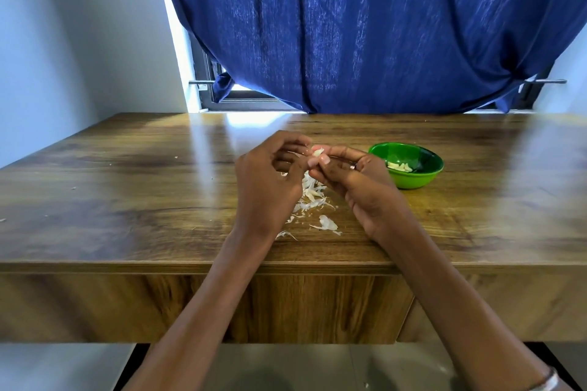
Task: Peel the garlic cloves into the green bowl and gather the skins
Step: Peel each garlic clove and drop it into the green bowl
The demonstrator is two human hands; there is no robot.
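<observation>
Left hand (pixel 270 182) curling loosely, fingertips pinching at garlic clove (pixel 317 153); right hand (pixel 355 182) gripping same clove above table (pixel 127 200). Skins (pixel 313 197) lying underneath. Green bowl (pixel 409 179) sitting right, holding peeled cloves (pixel 399 166).

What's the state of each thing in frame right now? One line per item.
left hand: raised over the skins, fingers curled toward the clove
right hand: fingertips pinching the garlic clove
garlic clove: held between both hands, partly skinned
green bowl: upright on the table, a few peeled cloves inside
garlic skins: loose pile on the table under the hands, not gathered
blue curtain: drawn across the window, lower corners tied back
</observation>
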